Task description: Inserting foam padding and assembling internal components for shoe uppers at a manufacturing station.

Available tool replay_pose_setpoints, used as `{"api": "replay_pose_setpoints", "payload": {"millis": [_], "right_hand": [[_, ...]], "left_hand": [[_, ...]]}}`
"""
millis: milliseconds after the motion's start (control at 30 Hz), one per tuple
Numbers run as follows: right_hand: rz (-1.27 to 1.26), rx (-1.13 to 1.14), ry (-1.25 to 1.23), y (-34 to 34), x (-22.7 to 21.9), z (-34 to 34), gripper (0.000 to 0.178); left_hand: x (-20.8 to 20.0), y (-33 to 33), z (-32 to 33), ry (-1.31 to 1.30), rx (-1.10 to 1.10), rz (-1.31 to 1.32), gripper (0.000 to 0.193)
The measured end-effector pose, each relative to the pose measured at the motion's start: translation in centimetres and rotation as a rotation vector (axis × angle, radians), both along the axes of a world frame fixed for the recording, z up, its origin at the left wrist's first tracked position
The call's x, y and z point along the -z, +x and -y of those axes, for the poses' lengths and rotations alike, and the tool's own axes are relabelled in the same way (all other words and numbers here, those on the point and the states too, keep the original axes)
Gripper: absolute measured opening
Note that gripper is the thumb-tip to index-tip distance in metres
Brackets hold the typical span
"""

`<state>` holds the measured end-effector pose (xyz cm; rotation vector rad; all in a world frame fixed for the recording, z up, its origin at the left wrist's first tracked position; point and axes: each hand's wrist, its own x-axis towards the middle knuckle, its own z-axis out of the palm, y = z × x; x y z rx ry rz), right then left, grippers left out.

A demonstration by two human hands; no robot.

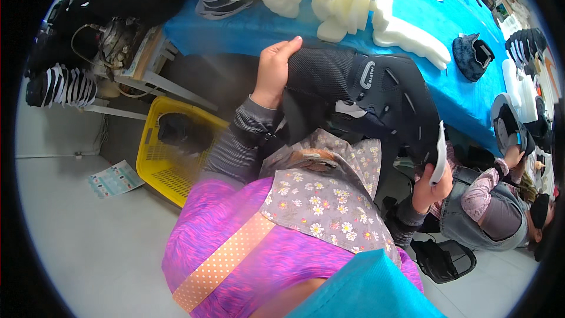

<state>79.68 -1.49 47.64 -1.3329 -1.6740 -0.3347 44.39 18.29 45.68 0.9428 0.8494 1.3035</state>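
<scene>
A large black sewn fabric piece (388,88) stretches between my two hands in front of the table. It has a mesh part on its left, a pale-outlined patch and short light marks; its exact kind I cannot tell. My left hand (275,71) is closed on the mesh end, thumb up. Lower down on the right, my right hand (432,188) grips the other end. There a stiff white strip (438,153) stands at the edge, between thumb and fingers. My apron (318,200) lies below the piece.
Ahead is a blue-covered table (229,38) with pale foam pieces (353,0) and a black fabric piece (472,57). A yellow basket (156,171) stands on the floor at left. At right a co-worker (494,206) holds a grey-rimmed piece (506,121); a black mesh seat (441,259) is nearby.
</scene>
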Motion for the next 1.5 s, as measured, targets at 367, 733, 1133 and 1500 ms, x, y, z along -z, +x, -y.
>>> {"api": "replay_pose_setpoints", "payload": {"millis": [367,733,1133,1500], "right_hand": [[-0.687,0.003,0.023,5.3,6.1,1.2,0.066],[-1.354,-0.391,0.004,4.8,6.7,0.8,0.067],[-1.415,-0.291,-0.163,4.2,7.9,-0.8,0.052],[-1.264,-0.201,0.195,3.7,4.6,0.7,0.073]], "left_hand": [[1.0,0.7,2.1,0.255,-0.093,-0.387,0.041],[1.2,0.9,3.1,-0.036,0.461,-0.126,0.029],[-2.2,-0.7,5.7,-0.090,0.515,-0.363,0.041],[-1.5,1.7,8.4,0.110,0.238,0.175,0.094]]}}
